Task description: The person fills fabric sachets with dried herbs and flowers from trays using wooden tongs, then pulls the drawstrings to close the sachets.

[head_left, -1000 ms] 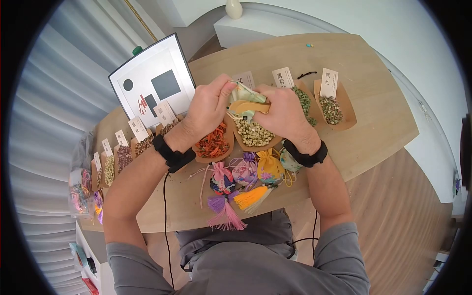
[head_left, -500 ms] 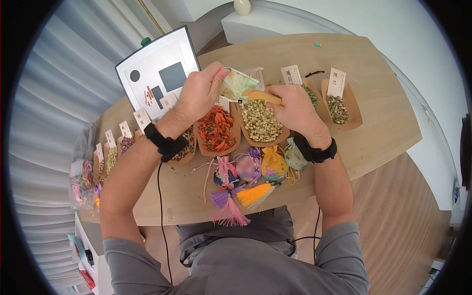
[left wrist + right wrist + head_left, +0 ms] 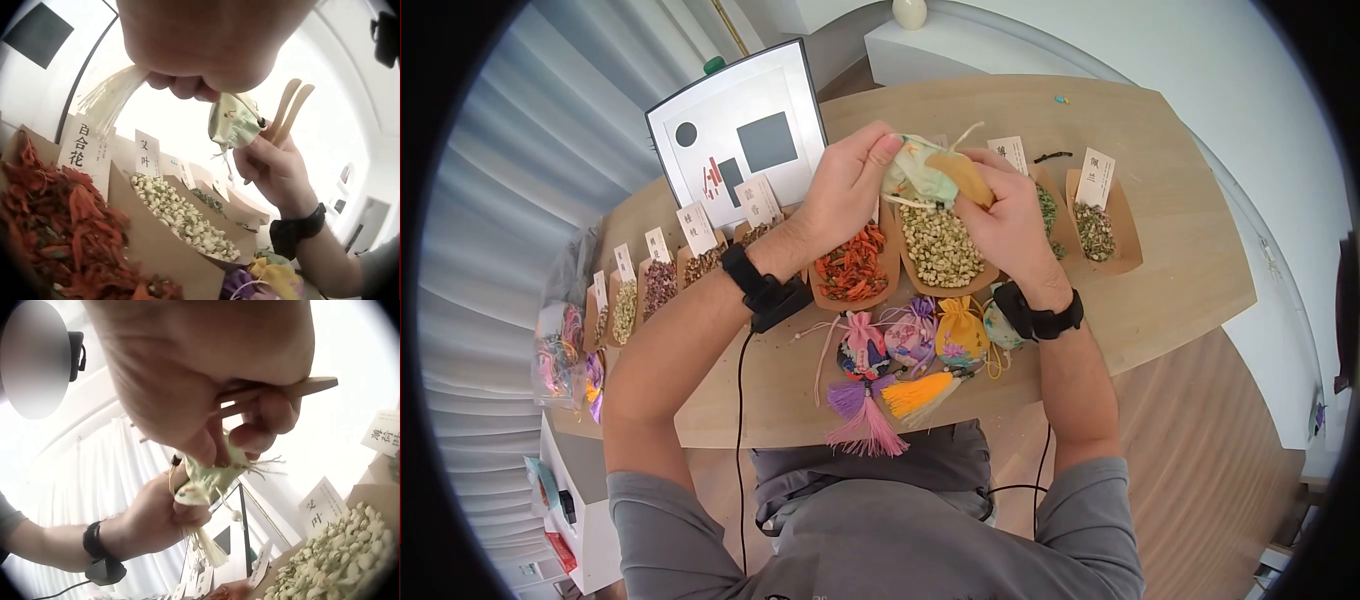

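Note:
Above a paper tray of pale dried buds (image 3: 945, 245), a small light-green drawstring pouch (image 3: 915, 172) is held between both hands. My left hand (image 3: 850, 185) grips its tassel end; the cream tassel (image 3: 119, 94) hangs out past the fingers in the left wrist view. Wooden tongs (image 3: 965, 178) are in my right hand (image 3: 1012, 215), their two arms (image 3: 294, 106) spread slightly apart. The right fingertips (image 3: 253, 437) also pinch the pouch near its gathered mouth. A cord with a bead (image 3: 236, 515) dangles from the pouch.
A tray of red dried petals (image 3: 855, 265) stands to the left, with more labelled herb trays beyond. Green herb trays (image 3: 1095, 230) stand to the right. Pink (image 3: 862, 345), purple (image 3: 912, 340) and yellow (image 3: 960, 335) pouches lie in front. A screen (image 3: 740, 135) leans at the back left.
The hands parted slightly, uncovering the bud tray, and the pouch turned between them. The tongs swung from pointing left to slanting up and away. The whole view has shifted a little.

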The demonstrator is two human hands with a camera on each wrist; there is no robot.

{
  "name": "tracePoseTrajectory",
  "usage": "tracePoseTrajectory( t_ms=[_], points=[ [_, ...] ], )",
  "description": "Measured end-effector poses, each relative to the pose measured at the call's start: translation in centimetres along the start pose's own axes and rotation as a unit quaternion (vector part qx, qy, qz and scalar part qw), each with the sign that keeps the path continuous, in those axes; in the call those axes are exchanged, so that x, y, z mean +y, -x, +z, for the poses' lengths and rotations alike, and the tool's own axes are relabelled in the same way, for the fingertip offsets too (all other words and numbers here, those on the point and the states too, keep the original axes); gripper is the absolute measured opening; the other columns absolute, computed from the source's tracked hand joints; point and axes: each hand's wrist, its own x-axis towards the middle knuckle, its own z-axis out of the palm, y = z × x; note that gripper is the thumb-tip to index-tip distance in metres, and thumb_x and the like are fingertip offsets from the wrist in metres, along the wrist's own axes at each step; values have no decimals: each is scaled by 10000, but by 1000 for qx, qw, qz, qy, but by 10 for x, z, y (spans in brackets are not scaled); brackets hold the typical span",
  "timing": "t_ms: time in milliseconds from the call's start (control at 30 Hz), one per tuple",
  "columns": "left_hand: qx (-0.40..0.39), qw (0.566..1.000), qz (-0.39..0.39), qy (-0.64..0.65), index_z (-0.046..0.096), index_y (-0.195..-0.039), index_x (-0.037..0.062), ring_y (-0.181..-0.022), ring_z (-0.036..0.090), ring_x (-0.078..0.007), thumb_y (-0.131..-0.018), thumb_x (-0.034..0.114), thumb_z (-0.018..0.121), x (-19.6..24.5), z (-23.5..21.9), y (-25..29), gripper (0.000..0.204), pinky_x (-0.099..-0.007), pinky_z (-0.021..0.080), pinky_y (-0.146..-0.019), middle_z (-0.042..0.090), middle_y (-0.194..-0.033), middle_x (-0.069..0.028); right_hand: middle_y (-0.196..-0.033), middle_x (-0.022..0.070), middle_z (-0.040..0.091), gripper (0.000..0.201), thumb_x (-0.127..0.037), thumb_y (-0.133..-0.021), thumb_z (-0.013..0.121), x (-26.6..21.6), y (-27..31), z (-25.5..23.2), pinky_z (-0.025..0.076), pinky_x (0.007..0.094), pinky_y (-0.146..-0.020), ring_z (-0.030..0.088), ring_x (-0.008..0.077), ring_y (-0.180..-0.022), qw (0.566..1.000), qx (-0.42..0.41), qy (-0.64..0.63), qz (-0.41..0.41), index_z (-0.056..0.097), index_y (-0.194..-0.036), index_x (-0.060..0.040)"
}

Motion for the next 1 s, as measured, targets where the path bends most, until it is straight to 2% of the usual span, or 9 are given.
tracePoseTrajectory(
  t_ms=[67,133,233,500,633,667,733,867,1000],
  points=[
    [-2,1000,25,0,619,-1136,13,-841,552,-70,-1239,352,436,3,4,-2,399,-269,500,-736,606,-909,2,-1127,151,754,247,-33,-909,735,-9,-2,-4,592,379,-853,755,324,-960,999,-8,-28,33,755,-1153,-3],
    [-19,999,-29,25,597,-1166,-14,-845,624,-165,-1218,363,494,6,7,-3,395,-356,528,-785,662,-884,-119,-1121,164,755,237,-42,-913,738,-11,-2,-5,585,374,-836,751,315,-943,996,-15,-56,67,747,-1144,8],
    [-48,998,-30,26,576,-1213,-6,-851,625,-165,-1205,375,529,6,11,-3,383,-358,534,-803,655,-876,-117,-1065,173,740,201,-40,-919,735,-10,-2,-5,563,386,-789,734,299,-890,990,-35,-27,137,728,-1114,9],
    [-59,998,20,22,565,-1238,1,-856,670,-235,-1162,217,606,2,18,1,233,-376,553,-820,689,-930,-140,-931,202,623,203,16,-836,695,-10,-3,-3,532,501,-763,647,488,-921,993,-50,105,18,608,-1019,16],
    [-69,997,-31,6,572,-1240,-9,-882,713,-276,-1166,230,602,-1,13,-5,252,-391,560,-818,718,-955,-191,-949,215,656,188,-3,-866,702,-10,-2,-8,535,510,-766,665,486,-932,987,-67,147,-4,616,-1033,6],
    [-70,997,-33,6,572,-1240,-9,-882,713,-276,-1166,230,602,-1,12,-5,252,-391,560,-818,718,-955,-191,-952,222,670,181,-17,-880,705,-11,-2,-9,536,512,-762,670,488,-930,987,-77,142,11,618,-1037,3],
    [-58,996,-56,-48,588,-1228,10,-844,541,-72,-1199,235,559,4,7,-5,228,-275,498,-756,585,-877,-23,-954,229,684,174,-31,-894,708,-14,-3,-12,537,513,-758,674,490,-928,986,-89,136,27,620,-1041,0],
    [-53,991,-87,-90,596,-1223,5,-785,563,-97,-1200,255,559,13,4,-4,254,-301,506,-717,616,-826,-53,-951,229,698,171,-27,-892,711,-16,-5,-12,535,515,-740,676,487,-911,990,-97,87,50,627,-1039,-1],
    [-13,995,-42,-91,578,-1223,-3,-742,612,-149,-1190,234,569,16,15,-1,239,-342,523,-687,672,-832,-122,-916,213,665,146,14,-850,701,-13,-2,-4,528,513,-728,666,479,-883,994,-80,77,22,627,-976,17]
  ],
)
